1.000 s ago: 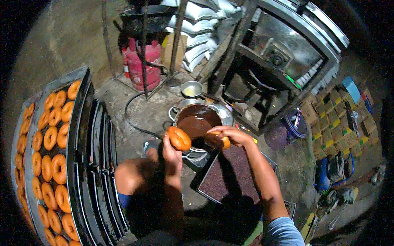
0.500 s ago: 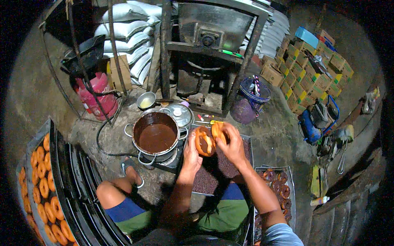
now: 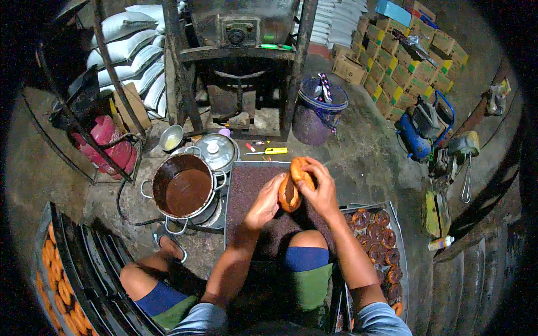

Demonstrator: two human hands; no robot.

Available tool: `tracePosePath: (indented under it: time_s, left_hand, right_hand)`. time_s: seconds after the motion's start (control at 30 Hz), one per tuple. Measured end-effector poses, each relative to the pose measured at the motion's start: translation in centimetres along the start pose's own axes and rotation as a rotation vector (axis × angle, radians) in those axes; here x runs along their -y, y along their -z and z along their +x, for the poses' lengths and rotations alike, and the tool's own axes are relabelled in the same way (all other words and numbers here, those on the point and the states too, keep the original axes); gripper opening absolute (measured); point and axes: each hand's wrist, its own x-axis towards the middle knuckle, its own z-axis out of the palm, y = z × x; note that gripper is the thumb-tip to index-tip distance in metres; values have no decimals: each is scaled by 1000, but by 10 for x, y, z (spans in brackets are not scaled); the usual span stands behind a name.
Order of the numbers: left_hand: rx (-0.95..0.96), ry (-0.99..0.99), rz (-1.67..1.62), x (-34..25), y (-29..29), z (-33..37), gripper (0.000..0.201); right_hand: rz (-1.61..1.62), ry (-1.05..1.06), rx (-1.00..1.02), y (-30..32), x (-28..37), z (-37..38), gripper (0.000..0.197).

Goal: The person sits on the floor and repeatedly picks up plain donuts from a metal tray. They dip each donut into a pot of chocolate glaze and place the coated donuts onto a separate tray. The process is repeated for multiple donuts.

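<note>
My left hand (image 3: 265, 203) grips a doughnut (image 3: 289, 197) turned on edge, with brown chocolate on the side that shows. Pinched in my right hand (image 3: 320, 187) is a second doughnut (image 3: 298, 166), golden and plain where visible, tilted against the first. Both are held above a rectangular tray (image 3: 226, 224) filled with dark chocolate sprinkles (image 3: 249, 182). Left of the tray stands a two-handled pot (image 3: 144, 189) of melted chocolate (image 3: 188, 191) on a stove. Fingers cover parts of both doughnuts.
A tray (image 3: 399, 227) of chocolate-topped doughnuts lies at my right. Plain doughnuts (image 3: 63, 291) sit on trays at far left, beside black trays (image 3: 106, 274). Beyond the pot are a lidded pot (image 3: 214, 150), a yellow screwdriver (image 3: 274, 151) and a purple bucket (image 3: 315, 124).
The doughnuts have come together, and the left one has turned from showing its face to standing on edge. My head view has shifted, so the pot and sprinkle tray appear further left.
</note>
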Motion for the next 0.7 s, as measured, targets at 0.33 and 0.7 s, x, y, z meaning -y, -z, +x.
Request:
tracePosePath:
  time_s: [0.33, 0.7]
  left_hand:
    - [-179, -531, 569, 35, -5, 38, 39]
    - [-73, -547, 1559, 63, 90, -11, 48]
  right_hand:
    - [558, -438, -34, -16, -66, -24, 21]
    - [-184, -185, 340, -74, -225, -112, 25]
